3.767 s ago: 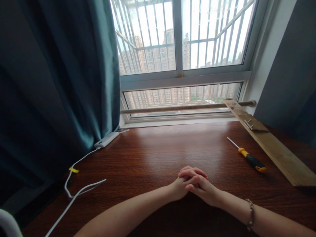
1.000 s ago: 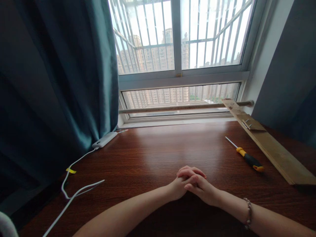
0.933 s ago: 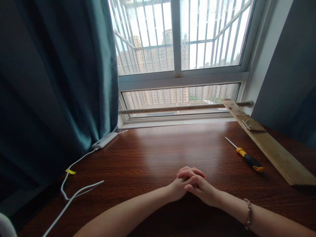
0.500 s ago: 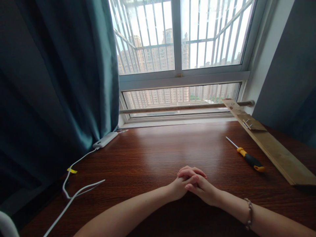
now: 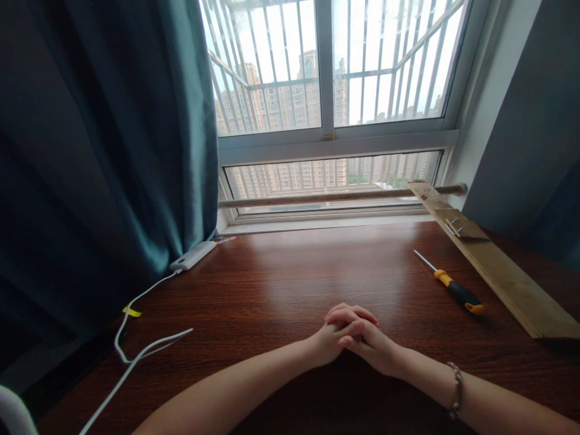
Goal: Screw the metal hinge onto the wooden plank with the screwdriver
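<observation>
On the brown wood-grain table, my left hand and my right hand are clasped together, fingers interlaced and closed around each other. No object shows in either of them, though the space between the palms is hidden. A beaded bracelet circles my right wrist. Nearest to my right hand lies a screwdriver with a yellow and black handle, its thin shaft pointing away toward the window. Beyond it a long wooden board carries a smaller wood piece with a few metal screws or nails standing up.
At the left, a white power strip or adapter lies against a dark blue curtain. Its white cable runs forward, past a yellow tag. A barred window with a horizontal pipe closes off the back.
</observation>
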The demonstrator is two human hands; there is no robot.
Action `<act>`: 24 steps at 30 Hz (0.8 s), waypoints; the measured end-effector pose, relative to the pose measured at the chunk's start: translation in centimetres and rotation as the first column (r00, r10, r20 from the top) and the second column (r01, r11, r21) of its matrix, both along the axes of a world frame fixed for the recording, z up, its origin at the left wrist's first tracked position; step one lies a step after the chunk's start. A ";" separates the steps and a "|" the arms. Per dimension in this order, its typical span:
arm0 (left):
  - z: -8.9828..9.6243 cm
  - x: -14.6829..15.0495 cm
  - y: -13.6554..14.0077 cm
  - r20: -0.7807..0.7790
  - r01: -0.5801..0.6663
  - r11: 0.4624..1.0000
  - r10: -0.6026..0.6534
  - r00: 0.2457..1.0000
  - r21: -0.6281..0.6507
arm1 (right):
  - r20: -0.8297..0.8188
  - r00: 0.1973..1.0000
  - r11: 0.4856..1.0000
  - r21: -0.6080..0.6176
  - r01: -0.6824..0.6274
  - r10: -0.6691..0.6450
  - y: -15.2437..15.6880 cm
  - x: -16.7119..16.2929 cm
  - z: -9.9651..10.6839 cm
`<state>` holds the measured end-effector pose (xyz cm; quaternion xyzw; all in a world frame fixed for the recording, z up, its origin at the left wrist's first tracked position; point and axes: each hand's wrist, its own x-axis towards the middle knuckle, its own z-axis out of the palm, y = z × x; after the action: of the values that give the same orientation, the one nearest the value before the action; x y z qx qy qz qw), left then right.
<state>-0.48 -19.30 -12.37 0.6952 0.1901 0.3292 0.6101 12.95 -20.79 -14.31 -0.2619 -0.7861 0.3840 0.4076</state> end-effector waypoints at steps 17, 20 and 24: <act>0.6 0.0 -0.2 -0.018 -0.009 1.000 0.009 1.000 -0.020 | 0.015 1.000 1.000 -0.024 0.002 -0.001 -0.1 0.1 0.2; 0.7 0.0 -0.2 -0.019 -0.017 1.000 0.016 1.000 -0.008 | 0.024 1.000 1.000 -0.022 0.003 -0.002 -0.1 0.1 0.2; 0.7 -0.1 -0.2 -0.037 -0.018 1.000 0.018 0.999 0.015 | 0.010 1.000 1.000 -0.012 0.004 -0.004 -0.1 0.1 0.1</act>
<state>-0.58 -19.48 -11.72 0.7038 0.2053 0.3230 0.5985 13.00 -20.86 -14.24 -0.2679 -0.7851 0.3865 0.4030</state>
